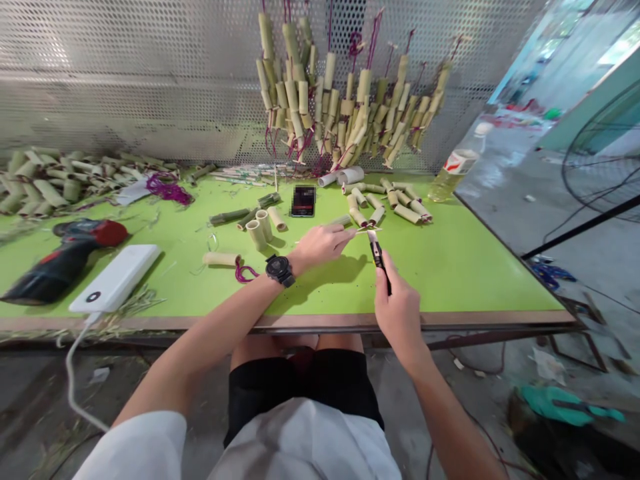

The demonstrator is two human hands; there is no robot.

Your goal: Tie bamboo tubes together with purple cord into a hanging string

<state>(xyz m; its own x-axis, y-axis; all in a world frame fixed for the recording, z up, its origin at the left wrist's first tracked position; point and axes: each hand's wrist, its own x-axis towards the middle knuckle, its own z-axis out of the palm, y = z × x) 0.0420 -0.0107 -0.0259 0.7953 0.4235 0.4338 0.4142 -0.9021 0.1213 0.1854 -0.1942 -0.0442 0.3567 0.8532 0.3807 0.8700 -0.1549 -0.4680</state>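
Over the green table (pixel 450 267), my left hand (pixel 323 245) pinches a thin pale stick (pixel 367 231) that points to the right. My right hand (pixel 397 293) is wrapped round a black utility knife (pixel 379 259), whose blade is up at the stick. Just beyond the two hands are short bamboo tubes (pixel 357 217), some joined by purple cord. Nearer my left wrist, a bamboo tube with a purple cord loop (pixel 220 259) lies on its side, and two tubes (pixel 256 235) stand upright.
A drill (pixel 65 257) and a white power bank (pixel 117 277) with a cable lie at left, before a bamboo pile (pixel 45 180). A phone (pixel 303 201) lies behind my hands. A bottle (pixel 457 167) stands back right. Bamboo strings (pixel 350 107) hang on the mesh panel.
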